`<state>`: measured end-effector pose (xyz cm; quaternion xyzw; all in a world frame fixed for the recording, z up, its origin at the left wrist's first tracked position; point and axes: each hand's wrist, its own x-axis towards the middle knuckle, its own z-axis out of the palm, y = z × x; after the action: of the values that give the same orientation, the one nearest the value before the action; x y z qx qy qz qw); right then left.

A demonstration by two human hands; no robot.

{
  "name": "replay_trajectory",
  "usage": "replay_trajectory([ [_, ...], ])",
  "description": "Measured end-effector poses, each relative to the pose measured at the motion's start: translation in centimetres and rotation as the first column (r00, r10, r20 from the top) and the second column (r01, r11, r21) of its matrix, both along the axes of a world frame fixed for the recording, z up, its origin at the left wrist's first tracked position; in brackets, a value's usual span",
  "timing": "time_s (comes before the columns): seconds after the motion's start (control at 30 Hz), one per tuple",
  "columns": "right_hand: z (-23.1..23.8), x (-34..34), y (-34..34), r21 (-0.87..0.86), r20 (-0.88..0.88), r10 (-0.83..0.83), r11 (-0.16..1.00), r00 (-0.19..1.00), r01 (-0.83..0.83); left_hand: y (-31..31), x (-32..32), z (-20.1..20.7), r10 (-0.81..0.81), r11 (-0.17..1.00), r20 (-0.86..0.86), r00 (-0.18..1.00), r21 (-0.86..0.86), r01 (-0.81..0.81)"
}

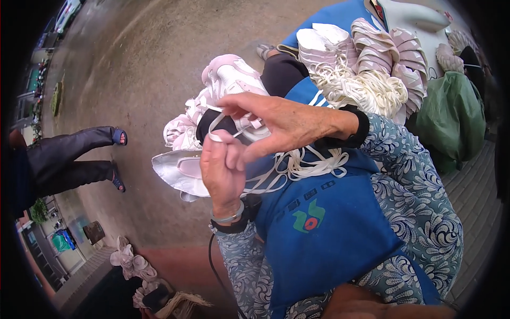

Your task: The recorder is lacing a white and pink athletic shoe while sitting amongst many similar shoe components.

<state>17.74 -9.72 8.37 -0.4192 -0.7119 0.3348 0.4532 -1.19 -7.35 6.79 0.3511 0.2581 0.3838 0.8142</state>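
Note:
My left hand (pixel 219 166), with a bracelet at its wrist, is closed, a white shoelace (pixel 211 127) looped over its fingertips. Just above it, my right hand (pixel 281 119) reaches across from the right and pinches the same lace between thumb and fingers. Beneath both hands are white and pink shoe uppers (pixel 234 74), partly covered by my hands. A silvery white upper with a pink inside (pixel 183 169) sticks out beside my left hand. Loose white laces (pixel 313 164) lie bunched across my blue apron (pixel 329 228).
Stacked pink and white uppers (pixel 374 45) with a heap of cream laces (pixel 366 87) are at the upper right, beside a green sack (pixel 451 117). A person in dark trousers (pixel 74 151) stands on the left. More uppers (pixel 133 263) lie at lower left.

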Motion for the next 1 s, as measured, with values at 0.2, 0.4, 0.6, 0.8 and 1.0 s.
replay_trajectory([
  [0.2, -1.9, 5.8, -1.7, -0.532, -0.058, 0.465, 0.734, 0.883, -0.422, 3.4, -4.0, 1.9, 0.373, 0.923, 0.106, 0.922, 0.059, -0.38],
  [0.4, 3.1, 21.2, -5.6, -0.475, 0.543, -0.007, 0.822, 0.84, 0.314, 4.4, -10.2, -2.2, 0.536, 0.844, 0.136, 0.833, -0.049, -0.534],
  [0.6, 1.9, 27.2, -5.6, -0.058, 0.433, -0.523, 0.797, 0.734, 0.602, 4.9, -11.8, -1.5, 0.645, 0.755, 0.065, 0.762, 0.104, -0.648],
  [0.8, -3.6, 9.2, 0.1, -0.273, 0.45, -0.274, 0.864, 0.85, 0.423, 3.9, -2.5, -4.2, 0.24, 0.952, -0.611, 0.754, 0.298, -0.062],
  [1.0, -7.6, 1.3, 0.3, -0.376, 0.662, 0.016, 0.872, 0.749, 0.314, 2.6, -1.3, -4.9, 0.155, 0.925, -0.715, 0.682, 0.347, 0.153],
])
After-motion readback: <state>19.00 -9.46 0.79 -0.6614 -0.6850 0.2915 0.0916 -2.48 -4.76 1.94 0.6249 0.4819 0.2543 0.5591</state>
